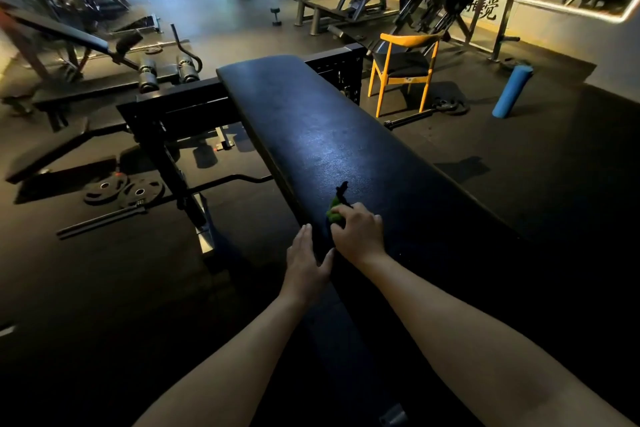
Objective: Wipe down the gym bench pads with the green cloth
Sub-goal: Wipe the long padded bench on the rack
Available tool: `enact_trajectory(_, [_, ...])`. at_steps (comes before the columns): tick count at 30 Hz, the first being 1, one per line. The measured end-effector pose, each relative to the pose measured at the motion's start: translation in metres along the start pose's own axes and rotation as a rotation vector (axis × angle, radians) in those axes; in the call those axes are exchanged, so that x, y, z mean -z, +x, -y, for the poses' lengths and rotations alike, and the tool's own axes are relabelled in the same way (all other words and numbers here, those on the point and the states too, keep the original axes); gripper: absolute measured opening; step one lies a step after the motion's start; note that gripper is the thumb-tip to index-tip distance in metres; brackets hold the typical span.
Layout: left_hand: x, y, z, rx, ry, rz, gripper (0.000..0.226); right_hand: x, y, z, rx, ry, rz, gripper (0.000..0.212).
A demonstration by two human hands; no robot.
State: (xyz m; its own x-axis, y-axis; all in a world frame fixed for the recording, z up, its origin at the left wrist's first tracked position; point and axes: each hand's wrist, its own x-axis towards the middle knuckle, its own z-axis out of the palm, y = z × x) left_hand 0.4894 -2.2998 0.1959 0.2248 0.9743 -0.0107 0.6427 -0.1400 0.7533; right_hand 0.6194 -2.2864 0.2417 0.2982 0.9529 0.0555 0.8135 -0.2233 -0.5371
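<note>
A long black bench pad (311, 128) runs from the lower middle up to the frame's centre. My right hand (358, 232) grips a bunched green cloth (335, 211) and presses it on the pad near its left edge; only a small green part shows beyond my fingers, with a dark strip sticking up from it. My left hand (306, 262) rests with straight fingers against the pad's left edge, just beside my right hand.
The bench's black steel frame (180, 111) and a barbell with weight plates (124, 189) lie on the floor to the left. A yellow wooden chair (403, 69) and a blue foam roller (512, 90) stand to the right. More gym machines fill the back.
</note>
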Motion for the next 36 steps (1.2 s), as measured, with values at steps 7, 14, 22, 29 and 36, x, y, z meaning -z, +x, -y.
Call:
enact_trajectory(7, [0.006, 0.002, 0.02, -0.042, -0.047, 0.042, 0.084, 0.0, 0.002, 0.006, 0.134, 0.054, 0.059, 0.034])
enact_trajectory(14, [0.002, 0.005, 0.025, -0.019, -0.09, 0.073, 0.091, -0.006, 0.042, 0.024, 0.062, -0.102, 0.148, 0.044])
enact_trajectory(22, [0.003, 0.006, 0.023, -0.048, -0.247, 0.044, 0.092, -0.009, 0.007, 0.016, 0.169, 0.0, 0.128, 0.031])
enact_trajectory(29, [0.002, -0.009, 0.018, -0.056, -0.224, -0.108, 0.094, -0.006, -0.031, 0.001, 0.163, 0.064, 0.021, 0.034])
enact_trajectory(36, [0.01, -0.027, 0.012, -0.506, -0.05, -0.142, 0.076, 0.009, -0.058, 0.014, 0.112, 0.345, 0.09, 0.041])
